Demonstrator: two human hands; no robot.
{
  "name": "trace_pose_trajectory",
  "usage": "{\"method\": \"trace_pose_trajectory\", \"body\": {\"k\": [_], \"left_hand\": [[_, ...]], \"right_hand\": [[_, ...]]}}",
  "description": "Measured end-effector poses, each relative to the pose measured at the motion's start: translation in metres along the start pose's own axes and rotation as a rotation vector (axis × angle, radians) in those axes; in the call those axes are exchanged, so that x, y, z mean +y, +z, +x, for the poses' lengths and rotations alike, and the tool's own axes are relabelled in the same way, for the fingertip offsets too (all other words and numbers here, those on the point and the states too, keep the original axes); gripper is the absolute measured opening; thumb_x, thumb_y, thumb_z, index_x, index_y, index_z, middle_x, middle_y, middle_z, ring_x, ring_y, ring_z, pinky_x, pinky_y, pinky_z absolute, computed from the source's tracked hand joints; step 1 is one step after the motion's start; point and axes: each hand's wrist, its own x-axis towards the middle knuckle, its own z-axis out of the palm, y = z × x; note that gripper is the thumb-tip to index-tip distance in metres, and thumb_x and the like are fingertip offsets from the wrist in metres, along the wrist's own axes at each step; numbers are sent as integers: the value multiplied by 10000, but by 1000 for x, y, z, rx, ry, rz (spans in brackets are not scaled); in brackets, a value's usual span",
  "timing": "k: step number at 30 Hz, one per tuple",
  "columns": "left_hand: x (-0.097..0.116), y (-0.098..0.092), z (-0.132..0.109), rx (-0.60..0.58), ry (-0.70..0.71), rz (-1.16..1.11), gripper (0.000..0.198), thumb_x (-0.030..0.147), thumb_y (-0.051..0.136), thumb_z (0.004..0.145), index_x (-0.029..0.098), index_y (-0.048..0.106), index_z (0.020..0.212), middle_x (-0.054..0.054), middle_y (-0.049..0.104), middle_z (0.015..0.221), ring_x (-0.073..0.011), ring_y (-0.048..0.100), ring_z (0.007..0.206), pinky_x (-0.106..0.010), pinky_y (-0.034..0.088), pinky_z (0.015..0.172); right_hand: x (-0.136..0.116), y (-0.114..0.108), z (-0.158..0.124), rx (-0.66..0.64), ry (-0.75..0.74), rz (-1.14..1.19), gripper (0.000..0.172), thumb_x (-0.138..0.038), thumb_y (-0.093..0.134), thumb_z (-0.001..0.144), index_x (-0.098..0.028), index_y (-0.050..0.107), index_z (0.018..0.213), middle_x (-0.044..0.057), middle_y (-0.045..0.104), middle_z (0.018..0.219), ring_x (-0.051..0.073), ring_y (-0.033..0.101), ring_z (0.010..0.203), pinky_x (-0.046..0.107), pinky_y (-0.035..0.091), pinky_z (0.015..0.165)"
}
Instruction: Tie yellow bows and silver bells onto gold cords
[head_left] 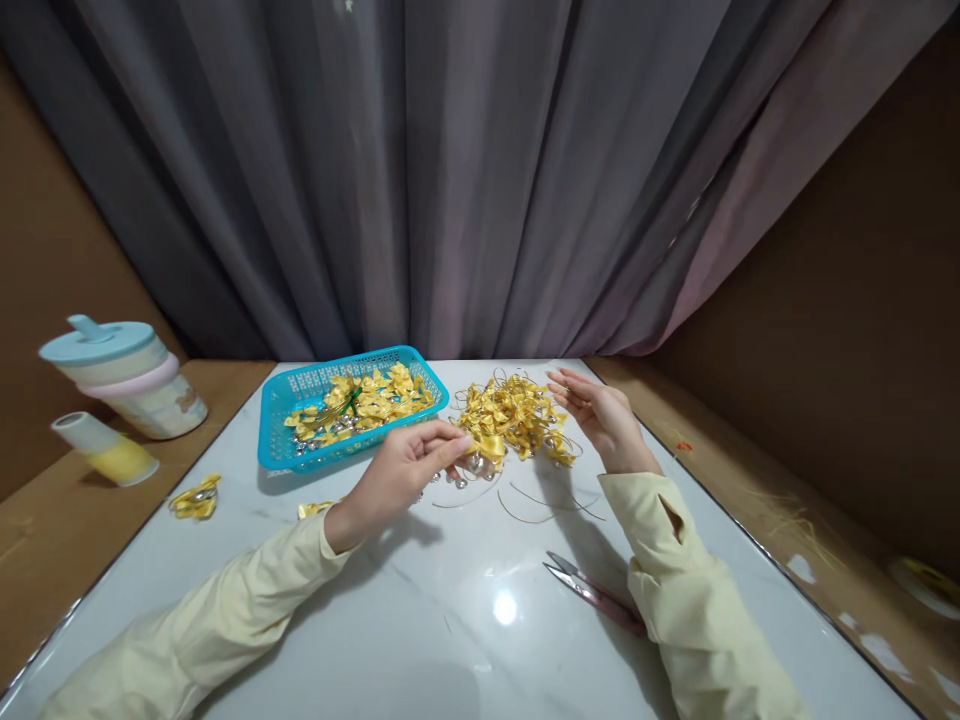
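Observation:
My left hand (412, 465) pinches a yellow ribbon bow (487, 449) between thumb and fingers, with a small silver bell (475, 463) hanging under it. My right hand (600, 415) is raised at the right of a heap of yellow bows (517, 410), fingers stretched out and palm turned inward; I see nothing clearly held in it. Thin gold cords stick out of the heap, and a few loose cords (525, 510) lie in front. Left of the heap, a blue plastic basket (268, 430) contains more yellow bows, silver bells and some green strands.
Thread snips (596, 595) lie on the white marbled table (465, 620) near my right forearm. Bows with bells (196, 497) rest at the left edge. A lidded cup (142, 385) and a yellow thread spool (112, 455) stand farther left. Grey curtains (457, 180) hang behind.

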Motion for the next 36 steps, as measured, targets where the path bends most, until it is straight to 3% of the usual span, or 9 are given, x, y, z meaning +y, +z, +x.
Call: {"method": "trace_pose_trajectory", "body": {"k": [6, 11, 16, 18, 21, 24, 29, 36], "left_hand": [[2, 2, -3, -65, -4, -23, 179, 289, 529, 843, 154, 604, 752, -67, 722, 749, -157, 671, 703, -246, 486, 593], [1, 1, -2, 12, 8, 38, 166, 301, 531, 843, 157, 605, 805, -61, 726, 762, -151, 665, 700, -244, 483, 599], [-4, -1, 0, 202, 51, 129, 179, 336, 558, 822, 168, 619, 815, -51, 724, 794, -181, 665, 771, -261, 474, 631], [-7, -1, 0, 272, 74, 170, 176, 338, 572, 811, 172, 631, 801, -51, 720, 821, -192, 661, 802, -272, 472, 663], [-9, 0, 1, 317, 119, 248, 168, 325, 572, 811, 182, 656, 784, -38, 716, 804, -179, 647, 741, -283, 463, 676], [-10, 1, 1, 347, 197, 318, 148, 298, 575, 808, 202, 681, 770, -24, 708, 779, -168, 615, 704, -278, 445, 635], [-10, 0, 1, 389, 270, 347, 126, 282, 594, 794, 214, 688, 746, -15, 681, 737, -157, 561, 674, -270, 424, 609], [-7, 0, 4, 271, 73, 187, 165, 325, 576, 804, 200, 683, 811, -16, 681, 800, -148, 579, 719, -253, 437, 644]], "right_hand": [[9, -5, 10, 24, 14, -2, 176, 5, 560, 681, -113, 604, 804, 84, 684, 795, 123, 654, 676, 205, 561, 640], [1, 5, 2, -42, 30, -24, 231, 19, 495, 658, -127, 602, 802, 47, 644, 687, 112, 630, 631, 220, 539, 637], [-20, 29, -41, -204, -2, -91, 156, -84, 559, 654, -98, 642, 786, 35, 594, 644, 105, 557, 545, 237, 486, 568], [-24, 42, -66, -307, -101, -233, 142, -152, 592, 673, -115, 647, 798, 24, 591, 625, 113, 542, 537, 245, 450, 542], [-21, 59, -97, -273, -253, -552, 162, -312, 638, 699, -152, 639, 717, 6, 553, 513, 130, 514, 494, 256, 390, 484], [-12, 70, -112, -281, -324, -727, 252, -412, 660, 692, -163, 630, 660, 21, 581, 535, 124, 503, 475, 251, 363, 455], [-3, 72, -108, -456, -117, -620, 290, -429, 605, 763, -161, 628, 657, -15, 532, 460, 105, 488, 458, 240, 390, 492], [4, 65, -93, -698, 218, -224, 278, -383, 621, 758, -142, 587, 624, -29, 517, 542, 53, 413, 431, 213, 354, 481]]}}
